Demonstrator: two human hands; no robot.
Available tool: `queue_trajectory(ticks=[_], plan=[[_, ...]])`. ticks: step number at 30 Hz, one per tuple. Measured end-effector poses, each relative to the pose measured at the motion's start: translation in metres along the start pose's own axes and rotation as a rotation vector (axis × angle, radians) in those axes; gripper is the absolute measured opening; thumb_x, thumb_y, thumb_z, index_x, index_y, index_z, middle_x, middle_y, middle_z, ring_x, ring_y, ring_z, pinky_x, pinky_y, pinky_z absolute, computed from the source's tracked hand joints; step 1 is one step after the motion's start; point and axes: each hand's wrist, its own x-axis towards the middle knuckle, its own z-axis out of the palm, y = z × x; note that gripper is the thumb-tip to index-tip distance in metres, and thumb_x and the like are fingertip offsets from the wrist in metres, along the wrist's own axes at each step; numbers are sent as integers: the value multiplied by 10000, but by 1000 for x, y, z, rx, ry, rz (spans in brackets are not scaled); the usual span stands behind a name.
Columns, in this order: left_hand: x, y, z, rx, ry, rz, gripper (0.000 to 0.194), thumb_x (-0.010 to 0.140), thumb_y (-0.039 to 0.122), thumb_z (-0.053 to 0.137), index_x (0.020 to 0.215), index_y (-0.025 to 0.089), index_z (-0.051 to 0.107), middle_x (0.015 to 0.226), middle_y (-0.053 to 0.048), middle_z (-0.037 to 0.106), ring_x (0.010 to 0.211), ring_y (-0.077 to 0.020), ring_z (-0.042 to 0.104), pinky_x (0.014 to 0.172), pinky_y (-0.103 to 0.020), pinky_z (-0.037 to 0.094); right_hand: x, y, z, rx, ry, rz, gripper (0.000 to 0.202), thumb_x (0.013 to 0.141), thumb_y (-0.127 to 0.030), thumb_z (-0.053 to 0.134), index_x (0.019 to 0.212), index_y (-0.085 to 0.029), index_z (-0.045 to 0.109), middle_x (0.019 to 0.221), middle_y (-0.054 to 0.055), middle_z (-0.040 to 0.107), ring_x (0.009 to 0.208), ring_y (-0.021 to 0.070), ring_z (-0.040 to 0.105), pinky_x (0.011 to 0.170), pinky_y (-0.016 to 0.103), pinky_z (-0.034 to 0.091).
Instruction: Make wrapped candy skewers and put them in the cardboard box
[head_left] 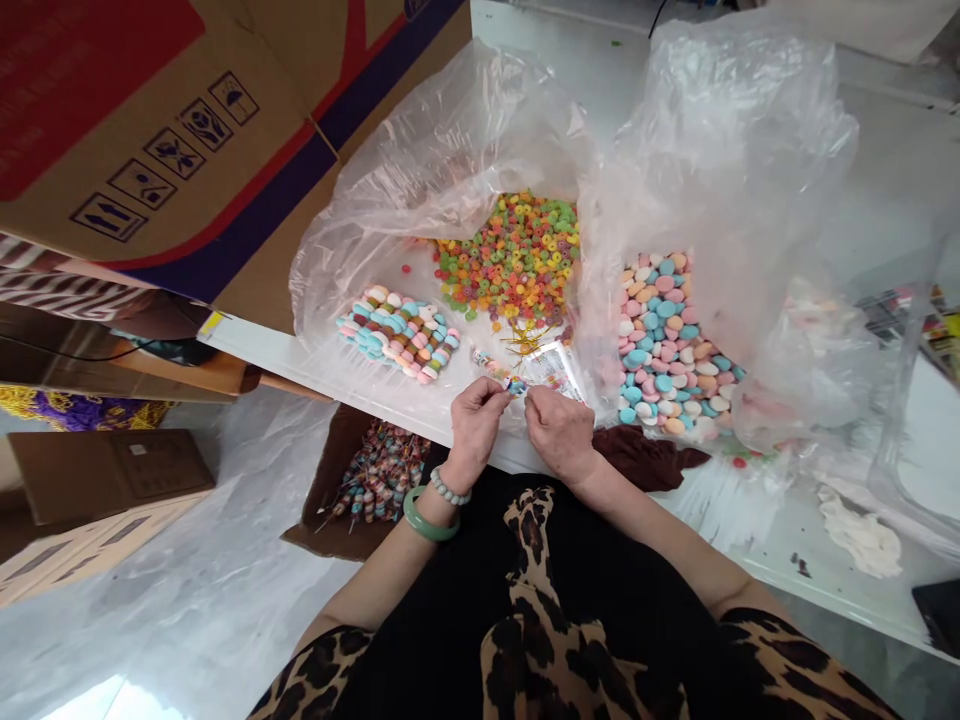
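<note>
Close together at the table edge, the left hand (478, 422) and the right hand (561, 432) are pinching a small, colorful wrapped piece (516, 386) between them, thumbs and fingertips pressing together on its two sides. Its exact contents are too small to make out. Just beyond the fingers, gold ties (525, 342) are lying in a loose bundle, and a clear printed packet (555, 370) is resting beside them, close to the right hand. A short row of candies (489, 362) is lying near the left fingertips.

Farther out, a heap of ring candies (525, 255) in green, yellow, orange and red is sitting on clear plastic sheeting (465, 130). To its left, strung candies (401, 333) are lying side by side in rows; to its right, smooth pastel candies (667, 350) are filling another spread of plastic. A dark brown cloth (645, 458) is lying crumpled beside the right forearm, and a whitish crumpled item (861, 532) is resting farther right on the table (817, 575). Below the table edge at left, an open carton (319, 510) is holding many strung pieces, while a large printed box (262, 200) is standing at upper left.
</note>
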Motion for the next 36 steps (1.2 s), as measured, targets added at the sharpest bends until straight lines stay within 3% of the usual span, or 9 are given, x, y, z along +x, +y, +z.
queue_trajectory(ticks=[3,5,11,15,19,22,27,30,36], plan=[[-3,3,0,48,-17,33,170,753,200,626,605,194,543,575,49,471,577,-107,411,589,-246,352,6,6,-3,62,-194,141,223,952,-281,465,835,-216,642,740,23,697,651,161,589,572,279,253],[-4,3,1,59,-28,39,161,767,218,621,626,196,546,586,46,478,585,-111,421,593,-247,353,9,9,-5,85,-244,198,212,954,-307,477,850,-228,645,757,16,701,670,168,597,577,272,260],[-2,-5,5,188,44,82,201,804,321,649,689,207,531,622,42,474,606,-119,420,605,-247,353,4,8,-4,36,-115,75,275,977,-272,428,807,-186,626,740,51,691,661,159,584,577,284,245],[2,-8,5,258,18,58,130,823,279,613,719,210,576,655,27,538,620,-132,452,629,-256,361,-2,5,2,-17,-31,-31,307,981,-228,398,771,-175,615,671,52,663,615,150,561,579,291,245],[1,-3,4,392,14,156,126,808,212,596,683,216,584,668,7,556,658,-156,481,681,-276,362,-4,5,3,-25,-35,-41,303,974,-206,394,760,-178,607,668,54,664,623,149,574,581,292,252],[0,-3,3,402,37,169,169,784,177,590,630,218,536,623,16,503,634,-157,448,664,-275,343,-2,5,-1,4,-149,37,246,965,-226,427,821,-187,623,728,55,692,665,161,612,569,291,251],[-1,-10,1,225,-37,34,168,793,186,550,633,209,503,607,35,481,611,-135,430,626,-255,340,16,12,-13,60,-424,170,184,939,-351,505,878,-238,636,787,36,715,703,194,639,572,279,278],[-1,-10,1,198,-70,50,166,793,196,553,634,206,506,609,39,474,614,-130,427,625,-252,341,28,21,-14,251,-530,177,202,923,-393,524,856,-239,637,768,12,704,715,178,635,594,263,332],[-3,-6,2,263,-109,178,169,797,201,547,636,213,498,625,24,471,631,-145,434,652,-276,351,38,31,-5,701,-777,295,288,890,-372,503,672,-208,592,558,-40,625,479,111,555,521,232,357]])
